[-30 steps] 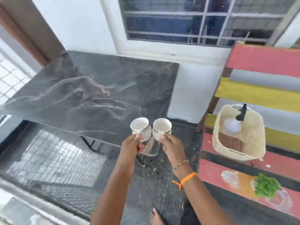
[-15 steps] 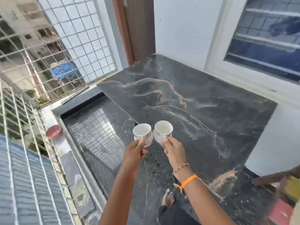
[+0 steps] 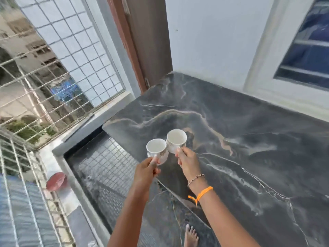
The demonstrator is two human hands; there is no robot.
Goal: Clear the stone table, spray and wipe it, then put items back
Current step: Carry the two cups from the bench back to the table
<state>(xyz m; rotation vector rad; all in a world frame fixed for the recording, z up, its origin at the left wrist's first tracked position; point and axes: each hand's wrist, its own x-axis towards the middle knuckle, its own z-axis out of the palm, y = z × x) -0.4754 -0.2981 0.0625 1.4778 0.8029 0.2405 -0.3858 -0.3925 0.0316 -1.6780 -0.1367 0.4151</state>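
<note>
The dark stone table (image 3: 249,132), veined in white and tan, fills the right half of the view with a bare top. My left hand (image 3: 146,169) pinches the handle of a white cup (image 3: 156,151) held just off the table's near left corner. My right hand (image 3: 187,159) pinches the handle of a second white cup (image 3: 176,141), held over the table's left edge. The two cups touch side by side, both upright and empty.
A metal window grille (image 3: 58,72) runs along the left, with a grey ledge (image 3: 78,132) below it. A red-brown round dish (image 3: 56,181) lies on the ledge. White wall and a window frame (image 3: 267,72) back the table. My bare foot (image 3: 191,237) stands on the dark floor.
The view has swung left, away from the coloured bench and basket. Both hands have carried the cups forward, now over the table's left edge.
</note>
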